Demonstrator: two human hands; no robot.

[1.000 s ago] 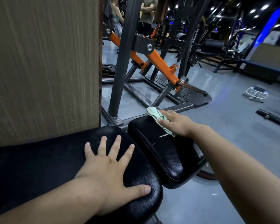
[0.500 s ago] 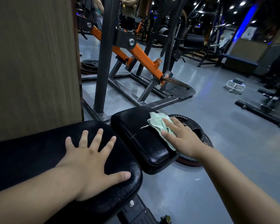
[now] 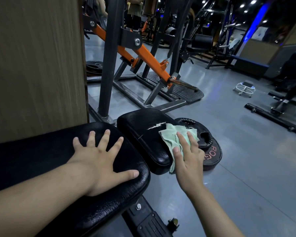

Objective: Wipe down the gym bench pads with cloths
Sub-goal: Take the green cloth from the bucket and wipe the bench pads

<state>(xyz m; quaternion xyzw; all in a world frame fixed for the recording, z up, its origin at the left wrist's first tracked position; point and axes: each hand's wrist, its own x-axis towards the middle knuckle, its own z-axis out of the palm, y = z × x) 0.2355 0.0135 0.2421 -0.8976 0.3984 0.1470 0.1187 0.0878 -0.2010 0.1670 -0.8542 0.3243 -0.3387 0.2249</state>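
Observation:
A black bench has a long back pad (image 3: pixel 41 154) and a smaller seat pad (image 3: pixel 138 127) with a white tear in its cover. My left hand (image 3: pixel 101 158) lies flat on the long pad near its end, fingers spread, holding nothing. A pale green cloth (image 3: pixel 173 137) is pressed onto the near right edge of the seat pad by my right hand (image 3: pixel 188 158), and part of the cloth hangs over that edge.
Black weight plates (image 3: pixel 210 151) lie on the floor just right of the seat pad. A wooden panel (image 3: pixel 34 62) rises behind the bench at left. A grey and orange machine frame (image 3: pixel 143 55) stands ahead. Persons stand far back. A white stool (image 3: pixel 244 87) sits right.
My right hand has dragged the cloth from the far end of the seat pad toward me, to its near right edge. My left hand has stayed flat on the long pad.

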